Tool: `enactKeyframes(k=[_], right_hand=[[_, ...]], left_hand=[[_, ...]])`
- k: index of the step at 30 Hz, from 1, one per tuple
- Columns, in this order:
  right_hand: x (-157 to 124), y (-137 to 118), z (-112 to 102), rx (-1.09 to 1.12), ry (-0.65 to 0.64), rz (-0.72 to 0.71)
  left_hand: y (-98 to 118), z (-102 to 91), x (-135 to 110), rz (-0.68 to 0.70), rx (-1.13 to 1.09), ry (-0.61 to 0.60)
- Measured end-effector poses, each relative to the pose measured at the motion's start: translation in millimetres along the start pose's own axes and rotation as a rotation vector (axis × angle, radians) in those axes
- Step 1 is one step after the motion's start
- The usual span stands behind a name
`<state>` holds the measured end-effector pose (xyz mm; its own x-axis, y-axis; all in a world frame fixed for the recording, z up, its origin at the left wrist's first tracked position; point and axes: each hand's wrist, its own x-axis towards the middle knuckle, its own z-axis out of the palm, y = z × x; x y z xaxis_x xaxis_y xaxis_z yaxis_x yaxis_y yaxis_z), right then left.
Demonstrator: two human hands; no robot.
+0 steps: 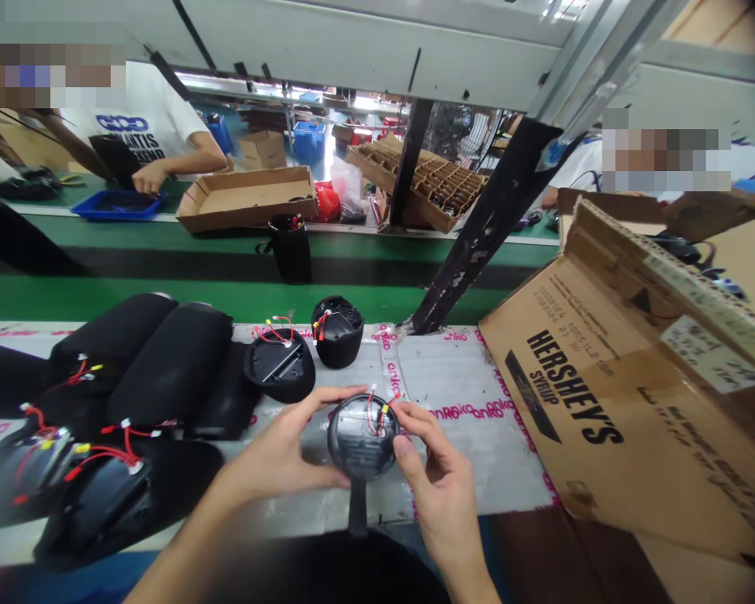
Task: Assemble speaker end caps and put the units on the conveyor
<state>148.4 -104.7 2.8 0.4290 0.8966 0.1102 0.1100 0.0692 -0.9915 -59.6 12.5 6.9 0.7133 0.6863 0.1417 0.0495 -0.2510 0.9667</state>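
Observation:
Between my two hands is a black cylindrical speaker housing (360, 457), its round end facing up, with a black strap (357, 507) hanging toward me. Thin red and white wires with a yellow tag (385, 409) stick out of that end. My left hand (283, 457) curves around the left side, thumb below and fingers along the far rim. At the right rim is my right hand (440, 474), its fingers bent, index fingertip beside a red connector and thumb at the edge. Whether it also pinches a wire I cannot tell.
Similar housings with red wires stand behind (336, 331) and lie at left (169, 369). A large cardboard box (579, 394) stands at right. A slanted black post (478, 235) rises beyond. Across the green conveyor (226, 294), a co-worker's hand (151, 178) is over a blue tray (94, 214).

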Motion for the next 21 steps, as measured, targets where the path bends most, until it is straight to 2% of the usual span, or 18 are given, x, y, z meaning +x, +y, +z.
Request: enactKeyframes(k=[2, 3, 6, 7, 9, 11, 13, 18, 21], right_hand=[[0, -2, 3, -0.016, -0.027, -0.025], [0, -3, 4, -0.026, -0.028, -0.035], [2, -2, -2, -0.058, -0.022, -0.052], [4, -1, -8, -0.064, -0.055, -0.064], [9, 3, -21, -0.077, -0.191, -0.108], [14, 8, -35, -0.108, -0.347, -0.161], [20, 14, -42, -0.159, -0.415, -0.204], [26, 29, -38, -0.201, -0.361, -0.292], [25, 31, -32, -0.138, -0.344, -0.217]], left_hand=[[6, 10.4, 2, -0.016, -0.133, -0.046], [8, 17.9, 4, -0.027, -0.19, -0.017], [5, 43.7, 9, -0.057, -0.252, 0.232], [2, 51.0, 11, -0.06, -0.252, 0.297], [-5, 60.1, 13, -0.049, -0.256, 0.336], [-8, 62.4, 14, -0.048, -0.25, 0.317], [-9, 61.2, 13, -0.053, -0.239, 0.306], [-6, 60.3, 12, -0.064, -0.212, 0.319], [-5, 59.8, 12, -0.048, -0.205, 0.301]])
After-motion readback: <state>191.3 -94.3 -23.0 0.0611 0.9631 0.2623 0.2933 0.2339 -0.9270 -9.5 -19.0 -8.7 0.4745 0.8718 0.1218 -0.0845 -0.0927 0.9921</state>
